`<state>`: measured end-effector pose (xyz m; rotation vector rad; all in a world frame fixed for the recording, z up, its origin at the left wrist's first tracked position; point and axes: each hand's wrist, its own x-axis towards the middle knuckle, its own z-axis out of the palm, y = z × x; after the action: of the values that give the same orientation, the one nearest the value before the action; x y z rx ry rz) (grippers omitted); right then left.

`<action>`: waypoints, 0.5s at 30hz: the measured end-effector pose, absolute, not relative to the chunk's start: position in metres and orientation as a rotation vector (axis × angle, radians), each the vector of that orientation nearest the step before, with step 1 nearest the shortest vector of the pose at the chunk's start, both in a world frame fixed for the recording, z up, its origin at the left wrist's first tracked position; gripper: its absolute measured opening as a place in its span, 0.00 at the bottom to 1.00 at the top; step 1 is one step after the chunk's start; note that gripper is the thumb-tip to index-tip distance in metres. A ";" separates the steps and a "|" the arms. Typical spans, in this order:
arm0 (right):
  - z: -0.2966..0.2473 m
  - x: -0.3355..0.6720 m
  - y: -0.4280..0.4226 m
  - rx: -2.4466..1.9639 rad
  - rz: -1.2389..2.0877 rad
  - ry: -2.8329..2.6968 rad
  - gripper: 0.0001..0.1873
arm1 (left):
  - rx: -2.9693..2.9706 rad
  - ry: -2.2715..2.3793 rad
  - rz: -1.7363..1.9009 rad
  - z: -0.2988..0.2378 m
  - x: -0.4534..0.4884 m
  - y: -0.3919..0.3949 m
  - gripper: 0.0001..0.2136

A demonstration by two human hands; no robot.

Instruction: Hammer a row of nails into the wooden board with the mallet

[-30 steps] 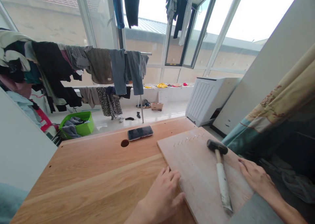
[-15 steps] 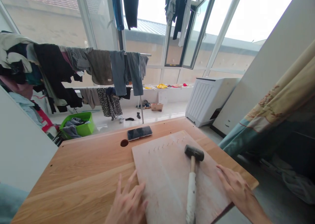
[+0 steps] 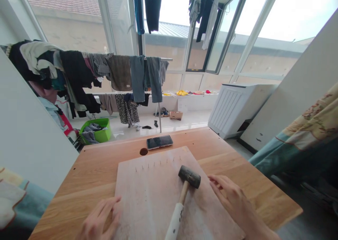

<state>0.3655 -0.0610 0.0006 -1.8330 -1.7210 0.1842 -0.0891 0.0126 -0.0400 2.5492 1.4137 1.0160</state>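
On the brown wooden surface (image 3: 250, 171), the pale flat wooden board (image 3: 137, 208) is flanked by the left hand (image 3: 99, 217) at eight o'clock, fingers bent, and the right hand (image 3: 235, 199) at three, fingers together; any pinch cannot be told. Thin metal nails (image 3: 160, 162) are set standing at twelve — none is seen driven flush — and the black-headed, white-handled hammer (image 3: 182, 194) is laid unheld.

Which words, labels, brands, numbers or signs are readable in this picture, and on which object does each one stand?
No text is readable.
Hammer handle: dark marks, too blurred to read.
Grey-brown cloth on the rack: small pale tag, too small to read.
Phone: no text visible.
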 end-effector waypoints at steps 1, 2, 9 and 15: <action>0.011 0.360 -0.039 -1.775 0.255 -1.772 0.17 | 2.450 1.446 0.981 -0.032 -0.080 0.022 0.12; 0.019 0.355 -0.016 -1.736 0.271 -1.803 0.17 | 2.378 1.460 0.973 -0.024 -0.069 0.033 0.13; 0.024 0.328 0.097 -1.560 0.423 -2.110 0.17 | 2.047 1.317 0.873 -0.009 -0.013 0.102 0.14; 0.027 0.319 0.094 -1.562 0.408 -2.179 0.19 | 1.893 1.367 0.978 -0.014 -0.007 0.103 0.15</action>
<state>0.3190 0.0944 0.0267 -1.5624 -2.1787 0.4081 -0.0070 0.1034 -0.0138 1.8931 1.3671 0.9780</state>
